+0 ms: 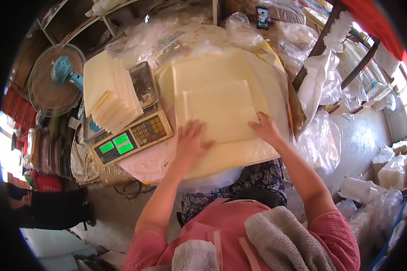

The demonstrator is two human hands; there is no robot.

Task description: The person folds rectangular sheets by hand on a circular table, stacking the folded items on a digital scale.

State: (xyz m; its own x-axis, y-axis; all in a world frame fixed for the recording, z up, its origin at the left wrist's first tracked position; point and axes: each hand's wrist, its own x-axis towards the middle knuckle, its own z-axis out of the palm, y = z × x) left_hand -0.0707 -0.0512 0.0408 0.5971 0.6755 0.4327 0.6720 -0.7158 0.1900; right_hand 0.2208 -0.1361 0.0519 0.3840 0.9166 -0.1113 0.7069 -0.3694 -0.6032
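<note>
A smaller pale-yellow rectangular sheet [219,104], or a thin stack of sheets, lies on a larger cream sheet [208,70] on the round table in front of me. My left hand [192,143] rests on its lower left part, palm down with the fingers spread and slightly blurred. At its right edge, my right hand [266,128] touches the sheet with the fingertips, thumb apart from the fingers. To the left, a digital scale [156,131] with green lit displays carries a tall fanned stack of similar cream sheets [108,86].
A fan [57,79] stands at the far left. Clear plastic bags [319,140] hang by the table's right side, and more plastic lies behind. A phone [262,18] is propped at the back. At the left edge, a dark-clothed person [54,207] is partly visible. Wrapped white packages [393,171] lie right.
</note>
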